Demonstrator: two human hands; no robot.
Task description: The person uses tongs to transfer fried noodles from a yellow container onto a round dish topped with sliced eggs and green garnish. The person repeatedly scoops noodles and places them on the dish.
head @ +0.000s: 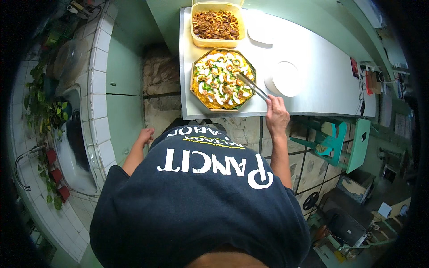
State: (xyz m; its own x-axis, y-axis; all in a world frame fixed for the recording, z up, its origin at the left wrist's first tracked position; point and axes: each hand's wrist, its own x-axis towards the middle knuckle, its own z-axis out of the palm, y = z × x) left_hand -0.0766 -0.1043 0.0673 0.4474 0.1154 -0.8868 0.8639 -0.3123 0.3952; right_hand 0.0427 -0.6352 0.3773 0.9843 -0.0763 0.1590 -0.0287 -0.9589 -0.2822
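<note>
My right hand (278,115) grips metal tongs (253,87) by the near end. Their tips rest on or just over the food in an octagonal tray (191,87). This dish of noodles (224,80) is topped with sliced boiled egg, chopped greens and browned ring-like pieces. Behind the tray stands a yellowish plastic tub (218,43), filled with more brown rings and strips (216,25). My left hand (146,136) hangs low beside my body, away from the table; its fingers look curled, but how far is unclear.
The white table (321,70) also bears a round white container (285,79) and a pale lid or dish (260,31), washed out by glare. To the left are a tiled counter, a sink (75,144) and potted plants (60,114). A green plastic stool (330,142) stands right.
</note>
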